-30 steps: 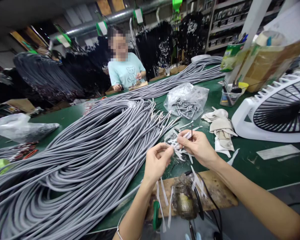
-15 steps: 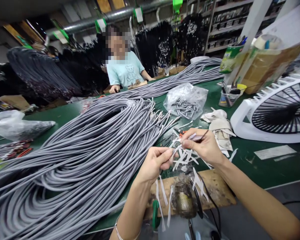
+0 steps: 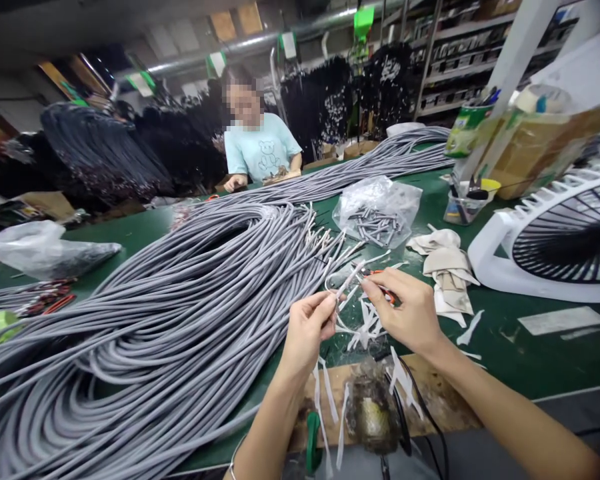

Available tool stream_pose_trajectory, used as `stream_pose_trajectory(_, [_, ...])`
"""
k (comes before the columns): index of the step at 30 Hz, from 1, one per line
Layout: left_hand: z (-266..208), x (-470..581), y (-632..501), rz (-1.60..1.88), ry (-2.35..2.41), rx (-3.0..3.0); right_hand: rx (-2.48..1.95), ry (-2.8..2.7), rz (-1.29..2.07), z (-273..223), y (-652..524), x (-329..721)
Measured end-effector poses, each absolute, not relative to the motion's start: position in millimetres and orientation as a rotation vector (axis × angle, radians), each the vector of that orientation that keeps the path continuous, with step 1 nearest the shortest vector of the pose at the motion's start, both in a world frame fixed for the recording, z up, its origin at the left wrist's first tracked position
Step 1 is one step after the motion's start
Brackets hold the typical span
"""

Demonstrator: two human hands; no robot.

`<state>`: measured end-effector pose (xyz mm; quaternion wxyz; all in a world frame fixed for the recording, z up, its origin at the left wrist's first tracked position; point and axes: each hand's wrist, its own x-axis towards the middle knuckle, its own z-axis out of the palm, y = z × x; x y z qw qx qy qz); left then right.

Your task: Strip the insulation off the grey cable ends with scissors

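Note:
My left hand [image 3: 313,323] is closed in a pinch on the pale end of a thin cable [image 3: 349,281], which points up and to the right, with a white strip curling beside it. My right hand [image 3: 407,308] is closed around small orange-handled pliers [image 3: 391,295]; their jaws are mostly hidden, and the tips lie close to the cable end. Loose white strips [image 3: 365,325] are scattered on the green table below both hands. Left of my hands, a big coil of grey cables [image 3: 195,287] has its pale stripped ends turned toward them.
A clear bag of short grey pieces [image 3: 377,213] lies beyond my hands. Cloth gloves [image 3: 447,267] and a white fan [image 3: 500,257] are to the right. Nearer stands a soiled metal device [image 3: 375,407] on a wooden board [image 3: 445,393]. Across the table sits a person [image 3: 263,150].
My right hand has lowered slightly and now has the orange-handled pliers, which lay behind it on the table before. The cable end in my left hand now points upward. The view has shifted slightly.

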<state>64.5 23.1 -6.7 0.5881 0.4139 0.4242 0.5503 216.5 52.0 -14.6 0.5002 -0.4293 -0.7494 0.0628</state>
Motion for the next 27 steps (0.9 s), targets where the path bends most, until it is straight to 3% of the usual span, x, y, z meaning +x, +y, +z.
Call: stream_pose_trajectory(27, [-8,74,13,1.376,1.290,1.283,-0.967,-1.853,-0.213,-15,51,221])
